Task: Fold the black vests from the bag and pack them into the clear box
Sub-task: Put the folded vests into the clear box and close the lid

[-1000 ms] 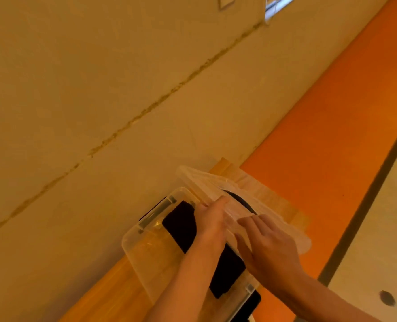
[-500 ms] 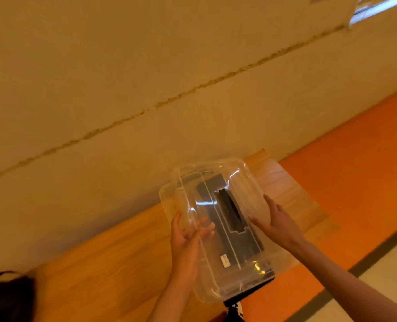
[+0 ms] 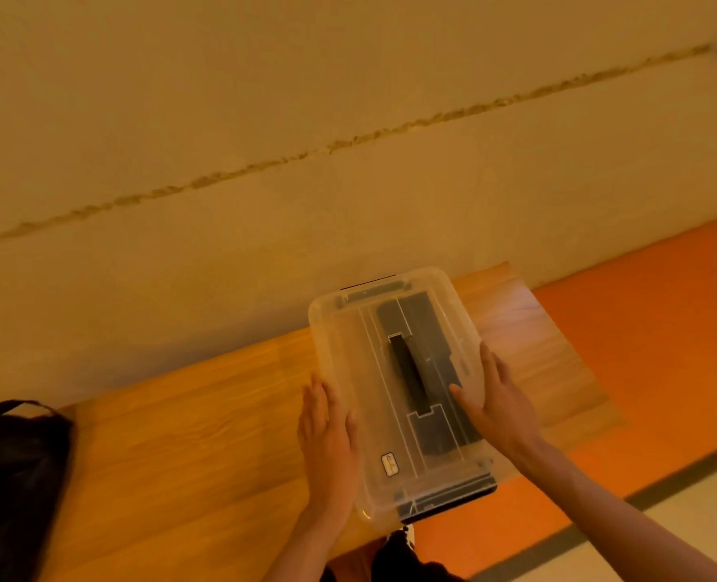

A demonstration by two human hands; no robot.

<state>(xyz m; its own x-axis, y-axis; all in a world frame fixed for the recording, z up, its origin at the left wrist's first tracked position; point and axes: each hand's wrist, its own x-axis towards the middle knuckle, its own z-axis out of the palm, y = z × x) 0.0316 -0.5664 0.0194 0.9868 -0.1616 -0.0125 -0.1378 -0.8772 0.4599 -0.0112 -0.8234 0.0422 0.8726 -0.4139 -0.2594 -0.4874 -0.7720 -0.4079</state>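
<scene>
The clear box (image 3: 348,342) lies on the wooden table with its clear lid (image 3: 369,396) on top; the lid carries a black handle (image 3: 409,378). Folded black vests (image 3: 436,329) show dark through the lid on the box's right half. My left hand (image 3: 327,438) rests flat with straight fingers against the box's left side. My right hand (image 3: 495,401) lies flat on the lid's right edge, thumb on top of the lid. The black bag (image 3: 12,476) sits at the table's left end, partly cut off by the frame.
The wooden table (image 3: 180,455) stands against a beige wall (image 3: 264,161). An orange floor (image 3: 642,329) lies to the right of it, with a dark stripe and pale flooring further right. The box's near end overhangs the table's front edge.
The lid, held tilted over the open box a second ago, now lies flat on it. Both hands have moved from the lid's middle to the box's sides. The view has swung left.
</scene>
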